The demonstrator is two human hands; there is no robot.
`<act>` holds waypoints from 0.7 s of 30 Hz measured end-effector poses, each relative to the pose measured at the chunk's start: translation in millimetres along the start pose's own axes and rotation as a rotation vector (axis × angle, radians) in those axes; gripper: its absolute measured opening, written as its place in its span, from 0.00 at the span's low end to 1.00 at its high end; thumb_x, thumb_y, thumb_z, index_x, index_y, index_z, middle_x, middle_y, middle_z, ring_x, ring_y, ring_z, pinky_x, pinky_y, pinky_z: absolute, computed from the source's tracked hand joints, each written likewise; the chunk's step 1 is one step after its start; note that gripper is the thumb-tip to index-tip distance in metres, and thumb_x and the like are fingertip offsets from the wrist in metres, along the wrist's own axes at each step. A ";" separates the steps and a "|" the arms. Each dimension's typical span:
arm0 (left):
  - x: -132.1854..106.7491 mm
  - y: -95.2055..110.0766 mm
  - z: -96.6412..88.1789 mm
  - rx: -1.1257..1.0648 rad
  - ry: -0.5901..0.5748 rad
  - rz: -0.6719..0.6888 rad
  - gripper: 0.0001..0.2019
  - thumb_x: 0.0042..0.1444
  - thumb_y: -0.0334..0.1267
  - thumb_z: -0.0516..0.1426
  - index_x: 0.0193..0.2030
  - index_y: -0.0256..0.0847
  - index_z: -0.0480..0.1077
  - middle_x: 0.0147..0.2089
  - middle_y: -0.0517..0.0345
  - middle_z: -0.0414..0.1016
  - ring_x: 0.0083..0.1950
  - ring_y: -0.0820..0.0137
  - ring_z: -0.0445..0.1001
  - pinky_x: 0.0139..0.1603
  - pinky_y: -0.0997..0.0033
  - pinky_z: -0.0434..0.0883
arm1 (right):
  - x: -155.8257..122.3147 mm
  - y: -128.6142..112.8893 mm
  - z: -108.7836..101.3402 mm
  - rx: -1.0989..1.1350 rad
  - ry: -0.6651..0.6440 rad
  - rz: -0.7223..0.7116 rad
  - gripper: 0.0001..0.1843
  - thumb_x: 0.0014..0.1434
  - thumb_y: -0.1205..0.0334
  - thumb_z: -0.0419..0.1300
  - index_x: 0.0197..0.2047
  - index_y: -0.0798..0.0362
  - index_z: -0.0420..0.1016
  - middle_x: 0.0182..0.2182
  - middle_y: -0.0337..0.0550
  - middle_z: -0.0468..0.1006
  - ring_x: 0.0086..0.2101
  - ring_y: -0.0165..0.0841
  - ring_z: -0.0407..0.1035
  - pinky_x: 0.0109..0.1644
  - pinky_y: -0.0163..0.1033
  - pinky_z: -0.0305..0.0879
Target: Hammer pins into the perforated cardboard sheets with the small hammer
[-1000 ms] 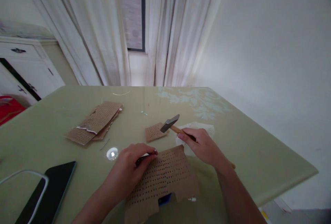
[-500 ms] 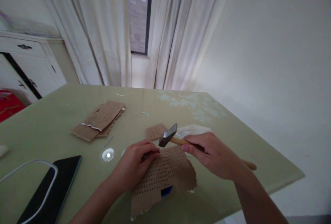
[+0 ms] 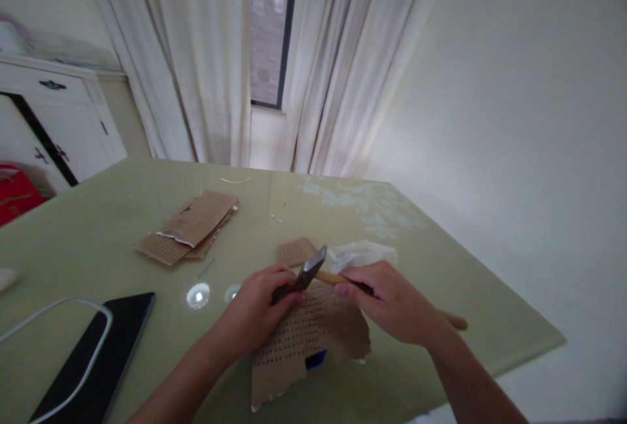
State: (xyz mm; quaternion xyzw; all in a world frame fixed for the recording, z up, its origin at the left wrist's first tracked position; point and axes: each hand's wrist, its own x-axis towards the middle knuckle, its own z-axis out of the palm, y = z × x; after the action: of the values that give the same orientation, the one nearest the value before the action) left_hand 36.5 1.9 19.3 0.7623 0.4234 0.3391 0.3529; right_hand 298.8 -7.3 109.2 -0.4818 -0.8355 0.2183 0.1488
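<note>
My right hand [image 3: 385, 296] is closed around the wooden handle of a hammer [image 3: 312, 268]. The dark metal head is right at the fingertips of my left hand [image 3: 259, 309], partly covering them. Those fingers are pinched together over the upper left edge of a torn brown cardboard sheet [image 3: 308, 326]. What they pinch is hidden behind the hammer head. Rows of small holes cover much of the sheet, and its lower edge is ragged. A blue object [image 3: 316, 360] shows from under the sheet.
Perforated cardboard pieces [image 3: 200, 221] lie stacked at the left. A smaller piece [image 3: 294, 252] and crumpled clear plastic [image 3: 362, 254] sit beyond my hands. Near left, a white cable [image 3: 98, 352] crosses a dark flat tablet-like object [image 3: 125, 326]. The table [image 3: 441, 274] ends at the right.
The hammer has moved down and left, its head now at my left fingertips instead of raised beside them. My left hand still pinches at the same spot on the cardboard.
</note>
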 end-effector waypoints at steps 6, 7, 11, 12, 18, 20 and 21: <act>1.1 -3.8 0.7 -0.017 0.037 -0.121 0.10 0.60 0.43 0.68 0.47 0.45 0.83 0.47 0.55 0.84 0.44 0.62 0.81 0.47 0.66 0.73 | -1.7 4.8 7.0 0.046 0.044 0.025 0.24 0.76 0.50 0.56 0.27 0.50 0.69 0.23 0.36 0.70 0.26 0.33 0.62 0.32 0.39 0.54; 0.9 -4.7 1.2 -0.033 0.038 -0.126 0.11 0.59 0.42 0.68 0.48 0.45 0.83 0.48 0.55 0.84 0.44 0.62 0.81 0.47 0.66 0.74 | -1.7 5.1 8.5 0.039 0.030 0.028 0.24 0.76 0.50 0.57 0.28 0.50 0.70 0.23 0.37 0.70 0.26 0.33 0.63 0.33 0.39 0.54; -1.0 -5.4 5.0 -0.096 0.027 -0.109 0.11 0.59 0.39 0.67 0.49 0.46 0.82 0.50 0.55 0.83 0.45 0.63 0.82 0.49 0.66 0.76 | 0.3 5.6 11.7 -0.011 -0.072 0.017 0.20 0.74 0.55 0.60 0.29 0.50 0.73 0.25 0.37 0.75 0.29 0.33 0.67 0.35 0.39 0.55; -1.3 -4.9 5.9 -0.110 0.035 -0.105 0.12 0.59 0.40 0.67 0.50 0.47 0.82 0.52 0.55 0.83 0.46 0.63 0.83 0.50 0.65 0.76 | 1.8 6.7 11.2 -0.012 -0.063 0.013 0.20 0.74 0.55 0.60 0.28 0.50 0.72 0.25 0.37 0.75 0.29 0.33 0.67 0.35 0.39 0.55; 1.9 -15.8 -14.1 -0.020 0.220 -0.165 0.18 0.74 0.50 0.52 0.53 0.44 0.80 0.53 0.50 0.84 0.51 0.60 0.83 0.50 0.64 0.79 | 27.2 39.3 16.3 0.118 0.182 0.034 0.25 0.75 0.46 0.55 0.28 0.50 0.69 0.22 0.34 0.63 0.26 0.32 0.59 0.32 0.39 0.52; 1.4 -29.4 -33.5 0.262 0.262 -0.295 0.19 0.76 0.47 0.49 0.49 0.42 0.79 0.47 0.49 0.86 0.47 0.60 0.84 0.49 0.63 0.78 | 38.9 55.4 26.0 0.144 0.252 0.077 0.25 0.74 0.45 0.55 0.28 0.50 0.71 0.22 0.34 0.62 0.25 0.32 0.58 0.31 0.39 0.51; -0.3 -37.5 -43.7 0.466 0.235 -0.381 0.18 0.76 0.45 0.49 0.49 0.41 0.79 0.48 0.49 0.86 0.47 0.59 0.84 0.51 0.63 0.77 | 43.7 62.6 31.6 0.142 0.284 0.095 0.25 0.74 0.45 0.55 0.28 0.50 0.70 0.22 0.34 0.62 0.25 0.32 0.58 0.31 0.39 0.51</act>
State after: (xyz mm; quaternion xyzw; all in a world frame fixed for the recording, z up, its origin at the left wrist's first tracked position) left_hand -14.5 27.3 11.0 0.6853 0.6626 0.2465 0.1750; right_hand 309.2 51.2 51.9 -0.5349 -0.7649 0.2134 0.2887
